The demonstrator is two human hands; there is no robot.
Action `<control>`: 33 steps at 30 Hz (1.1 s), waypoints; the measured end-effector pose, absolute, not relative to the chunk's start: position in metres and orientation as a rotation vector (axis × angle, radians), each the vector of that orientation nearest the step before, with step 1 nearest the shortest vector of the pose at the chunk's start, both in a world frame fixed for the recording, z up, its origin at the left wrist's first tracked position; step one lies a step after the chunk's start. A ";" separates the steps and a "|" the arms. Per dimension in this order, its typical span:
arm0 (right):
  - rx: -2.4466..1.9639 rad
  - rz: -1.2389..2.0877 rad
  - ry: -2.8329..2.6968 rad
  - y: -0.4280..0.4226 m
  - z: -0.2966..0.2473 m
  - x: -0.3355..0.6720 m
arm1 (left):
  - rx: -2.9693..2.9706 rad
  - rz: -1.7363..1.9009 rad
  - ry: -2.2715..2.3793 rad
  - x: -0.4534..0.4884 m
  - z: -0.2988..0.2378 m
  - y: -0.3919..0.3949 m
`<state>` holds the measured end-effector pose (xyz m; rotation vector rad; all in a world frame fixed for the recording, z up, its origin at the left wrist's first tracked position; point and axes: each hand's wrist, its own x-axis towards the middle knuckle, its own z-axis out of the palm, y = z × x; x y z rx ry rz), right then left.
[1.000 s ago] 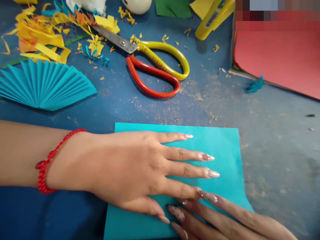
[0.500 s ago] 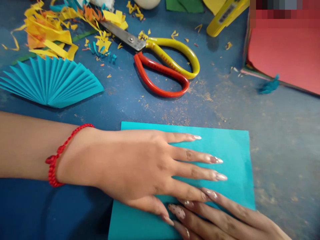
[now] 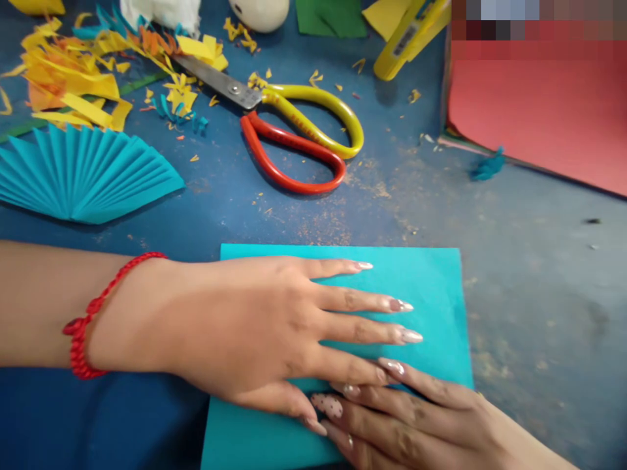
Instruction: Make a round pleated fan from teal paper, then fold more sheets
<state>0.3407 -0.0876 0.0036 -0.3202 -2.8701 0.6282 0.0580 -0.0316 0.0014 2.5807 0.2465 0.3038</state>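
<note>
A sheet of turquoise paper (image 3: pixel 431 287) lies flat on the table. My left hand (image 3: pixel 255 320), with a red braided bracelet (image 3: pixel 93 313) at the wrist, rests palm down across it, its fingers stretched and spread. From the lower right, my right hand (image 3: pixel 416 424) reaches onto the same sheet with fingers extended. The fingertips of my right hand meet the index finger and thumb area of my left. Between them they cover the lower middle of the paper, and its bottom edge is partly out of view.
Scissors (image 3: pixel 298 137) with red and yellow handles lie beyond the paper. A pleated turquoise paper fan (image 3: pixel 88 176) sits at left, below yellow and orange paper scraps (image 3: pixel 73 72). At the back are a yellow glue stick or marker (image 3: pixel 401 42), green paper (image 3: pixel 330 16) and red sheets (image 3: pixel 529 111).
The whole scene has shifted left in view, with the far objects slightly lower. Both hands keep nearly the same place and pose on the turquoise paper.
</note>
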 end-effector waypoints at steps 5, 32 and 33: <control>-0.168 0.619 -2.950 -0.074 0.018 0.333 | 2.589 0.231 0.195 0.059 0.002 -0.030; -1.149 0.294 -2.793 -0.062 0.000 0.365 | 2.624 0.210 0.144 0.058 0.001 -0.025; -1.164 0.281 -2.785 -0.063 -0.001 0.365 | 2.621 0.196 0.137 0.058 0.001 -0.026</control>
